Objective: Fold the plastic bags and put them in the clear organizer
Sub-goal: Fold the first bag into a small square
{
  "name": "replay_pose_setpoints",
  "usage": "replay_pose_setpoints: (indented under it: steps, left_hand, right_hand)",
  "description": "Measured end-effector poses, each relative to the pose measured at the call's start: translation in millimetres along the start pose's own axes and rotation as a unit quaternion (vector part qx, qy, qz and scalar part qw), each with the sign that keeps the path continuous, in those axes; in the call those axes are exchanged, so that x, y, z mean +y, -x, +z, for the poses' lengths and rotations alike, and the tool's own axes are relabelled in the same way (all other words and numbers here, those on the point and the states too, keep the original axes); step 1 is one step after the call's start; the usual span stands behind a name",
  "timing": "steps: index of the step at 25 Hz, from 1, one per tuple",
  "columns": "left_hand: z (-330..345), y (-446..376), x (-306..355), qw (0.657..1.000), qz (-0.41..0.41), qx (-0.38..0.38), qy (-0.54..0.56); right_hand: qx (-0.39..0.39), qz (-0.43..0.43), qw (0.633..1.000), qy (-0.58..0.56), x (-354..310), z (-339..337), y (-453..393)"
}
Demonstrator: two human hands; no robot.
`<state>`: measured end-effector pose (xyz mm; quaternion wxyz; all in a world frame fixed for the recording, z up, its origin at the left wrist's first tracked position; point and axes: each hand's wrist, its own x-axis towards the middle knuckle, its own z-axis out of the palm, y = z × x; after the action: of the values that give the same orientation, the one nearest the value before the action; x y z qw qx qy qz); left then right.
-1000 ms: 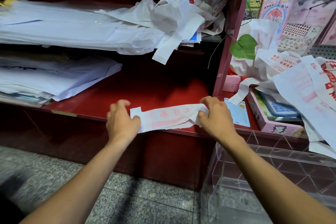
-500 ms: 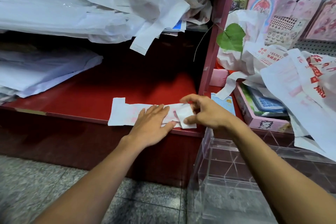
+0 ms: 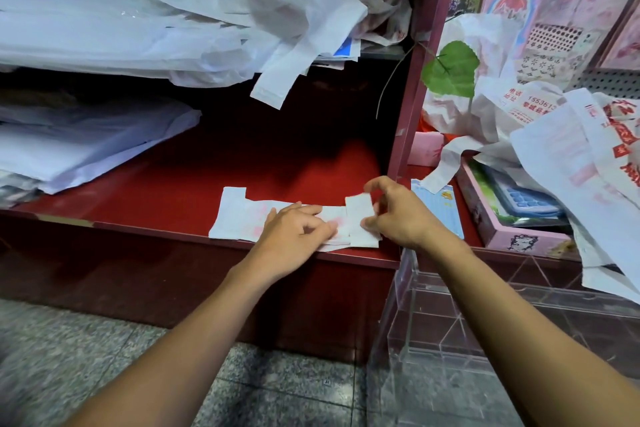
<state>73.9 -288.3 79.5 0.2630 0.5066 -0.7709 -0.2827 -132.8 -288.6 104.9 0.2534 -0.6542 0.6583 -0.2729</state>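
Red shelf (image 3: pixel 166 198), front edge: we see the folded plastic bag (image 3: pixel 242 220) lying flat. Left hand (image 3: pixel 294 236) presses it, fingers straight; right hand (image 3: pixel 398 215) at 3 o'clock pinches its folded end. Clear organizer (image 3: pixel 450 322) at 5 o'clock.

White folded bag (image 3: pixel 242 222) with faint pink print, dark red shelf (image 3: pixel 166 198), green leaf (image 3: pixel 450 69), clear organizer (image 3: pixel 450 322), grey speckled floor (image 3: pixel 69 350).

1. A white plastic bag with faint pink print (image 3: pixel 242 220), folded into a long flat strip, lies along the front edge of a red shelf, its right end turned over.
2. A clear, compartmented plastic organizer (image 3: pixel 450 333) stands open-topped below the shelf's right end.
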Motion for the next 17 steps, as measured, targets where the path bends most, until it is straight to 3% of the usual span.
replay_pose_setpoints:
  steps: [3,5,7,9,11,13,17]
  left_hand:
    - [2,0,5,0.998,-0.011,0.026,-0.054]
    - [6,2,5,0.988,-0.010,-0.022,-0.153]
    - [10,2,5,0.971,-0.006,-0.064,-0.229]
    - [12,1,6,0.963,-0.020,-0.087,-0.253]
    - [15,1,10,0.956,-0.032,-0.093,-0.276]
    - [17,0,15,0.950,-0.033,-0.075,-0.302]
    - [17,-5,24,0.930,-0.037,-0.036,-0.363]
  right_hand:
    - [0.032,-0.025,0.988,0.146,-3,6,7]
    - [0.115,-0.118,0.960,0.228,-5,11,13]
    - [0.110,-0.180,0.938,0.275,-8,12,18]
    - [0.058,-0.154,0.933,0.320,-11,17,22]
    - [0.054,-0.104,0.918,0.378,-8,23,23]
    - [0.077,-0.082,0.906,0.409,-6,27,24]
    - [0.172,-0.153,0.886,0.403,-16,32,28]
